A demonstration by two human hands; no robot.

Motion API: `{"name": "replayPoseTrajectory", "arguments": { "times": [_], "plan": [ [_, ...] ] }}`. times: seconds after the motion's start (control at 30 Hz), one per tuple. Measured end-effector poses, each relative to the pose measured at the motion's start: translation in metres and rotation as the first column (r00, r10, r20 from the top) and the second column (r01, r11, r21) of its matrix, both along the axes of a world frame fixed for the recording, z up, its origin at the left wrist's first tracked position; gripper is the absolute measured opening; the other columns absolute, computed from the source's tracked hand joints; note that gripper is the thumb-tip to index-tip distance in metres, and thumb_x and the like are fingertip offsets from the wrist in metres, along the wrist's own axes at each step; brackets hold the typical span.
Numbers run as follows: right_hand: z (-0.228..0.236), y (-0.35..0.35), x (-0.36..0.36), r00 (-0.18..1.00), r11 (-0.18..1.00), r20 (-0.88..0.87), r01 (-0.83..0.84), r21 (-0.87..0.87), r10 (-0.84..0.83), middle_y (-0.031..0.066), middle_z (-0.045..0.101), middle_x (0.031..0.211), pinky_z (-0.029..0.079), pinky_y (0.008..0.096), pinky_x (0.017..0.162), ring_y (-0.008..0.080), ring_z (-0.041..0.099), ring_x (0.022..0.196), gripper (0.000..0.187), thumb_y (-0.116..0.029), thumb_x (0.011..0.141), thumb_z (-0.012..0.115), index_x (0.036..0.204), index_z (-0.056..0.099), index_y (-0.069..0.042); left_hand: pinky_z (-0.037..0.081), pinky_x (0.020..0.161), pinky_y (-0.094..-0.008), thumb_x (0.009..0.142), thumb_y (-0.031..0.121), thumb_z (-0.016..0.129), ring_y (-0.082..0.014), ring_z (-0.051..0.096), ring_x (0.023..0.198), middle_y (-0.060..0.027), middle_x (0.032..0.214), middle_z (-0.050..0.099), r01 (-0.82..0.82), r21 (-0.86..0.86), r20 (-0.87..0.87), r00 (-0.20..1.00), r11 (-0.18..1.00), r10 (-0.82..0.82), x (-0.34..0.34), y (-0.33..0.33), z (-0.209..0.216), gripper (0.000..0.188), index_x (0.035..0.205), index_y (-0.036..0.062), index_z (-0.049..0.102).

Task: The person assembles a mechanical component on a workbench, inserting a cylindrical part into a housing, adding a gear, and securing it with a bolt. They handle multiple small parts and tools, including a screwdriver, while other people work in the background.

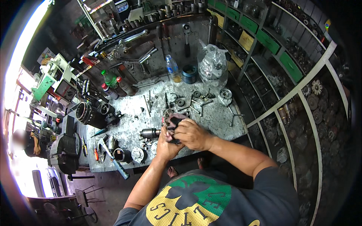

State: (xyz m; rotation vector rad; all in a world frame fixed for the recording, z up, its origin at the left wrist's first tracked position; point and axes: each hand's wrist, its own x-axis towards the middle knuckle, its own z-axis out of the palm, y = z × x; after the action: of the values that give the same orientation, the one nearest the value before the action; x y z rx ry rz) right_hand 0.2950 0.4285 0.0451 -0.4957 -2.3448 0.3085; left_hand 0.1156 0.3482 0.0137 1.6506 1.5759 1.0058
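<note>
Both my hands are raised over the near edge of the worktable (211, 130), close together at its middle. Between them is a dark metal part with a dull reddish surface (174, 119); its exact kind is partly hidden by my fingers. My left hand (168, 146) grips it from below and the left side. Curled over its right side are the fingers of my right hand (193, 135). Just left of the part lies a cylindrical metal shaft piece (149, 132). Beyond my hands, a T-shaped wrench (201, 106) and several small round metal parts lie on the tabletop.
A hammer with a blue handle (120, 168) juts over the front edge, beside a round metal housing (138, 154). Bottles (109, 78), a blue tub (189, 74) and a plastic bag of parts (213, 66) stand behind. A vise (66, 147) is at left, metal shelving (298, 94) at right.
</note>
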Motion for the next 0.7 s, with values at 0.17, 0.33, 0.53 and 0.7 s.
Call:
{"name": "replayPoseTrajectory", "arguments": {
  "times": [0.17,0.33,0.53,0.7],
  "plan": [
    [-0.012,0.041,0.004,0.882,0.848,-0.197,0.317,-0.425,-0.428,0.0167,0.072,0.108,0.053,0.0504,0.098,0.0366,0.068,0.107,0.017,-0.022,0.096,0.077,0.104,0.079,-0.006,0.054,0.108,-0.0498,0.079,0.026,0.096,-0.0449,0.065,0.126,-0.0269,0.137,0.062,-0.089,0.0,-0.22,0.972,0.996,0.087,0.0,0.0,0.002,0.099,0.155,-0.0019,0.038],
    [-0.052,0.026,0.009,0.931,0.856,-0.138,0.243,-0.456,-0.338,0.0165,0.072,0.108,0.056,0.0453,0.091,0.0357,0.071,0.102,0.016,-0.013,0.097,0.079,0.105,0.08,0.001,0.055,0.104,-0.0521,0.078,0.032,0.097,-0.05,0.066,0.124,-0.0328,0.133,0.064,-0.111,-0.052,-0.24,0.966,0.992,0.096,0.002,-0.007,0.011,0.099,0.15,-0.0062,0.039],
    [-0.066,-0.049,0.028,0.89,0.83,-0.192,0.283,-0.48,-0.414,0.0213,0.071,0.128,0.057,0.0438,0.1,0.037,0.072,0.117,0.023,-0.005,0.099,0.073,0.119,0.078,0.004,0.053,0.108,-0.0517,0.077,0.03,0.096,-0.0495,0.065,0.126,-0.0331,0.133,0.064,-0.132,-0.078,-0.217,0.97,0.988,0.113,0.005,0.0,0.01,0.096,0.146,-0.0068,0.041],
    [-0.013,-0.058,0.058,0.935,0.84,-0.056,0.286,-0.462,-0.349,0.0186,0.071,0.11,0.058,0.0432,0.095,0.0384,0.072,0.108,0.018,-0.003,0.099,0.071,0.114,0.077,0.005,0.052,0.11,-0.0518,0.075,0.031,0.098,-0.0489,0.063,0.129,-0.0329,0.14,0.059,0.018,0.079,-0.299,0.954,0.997,0.006,-0.007,0.0,0.001,0.106,0.152,-0.0085,0.037]
  ]
}}
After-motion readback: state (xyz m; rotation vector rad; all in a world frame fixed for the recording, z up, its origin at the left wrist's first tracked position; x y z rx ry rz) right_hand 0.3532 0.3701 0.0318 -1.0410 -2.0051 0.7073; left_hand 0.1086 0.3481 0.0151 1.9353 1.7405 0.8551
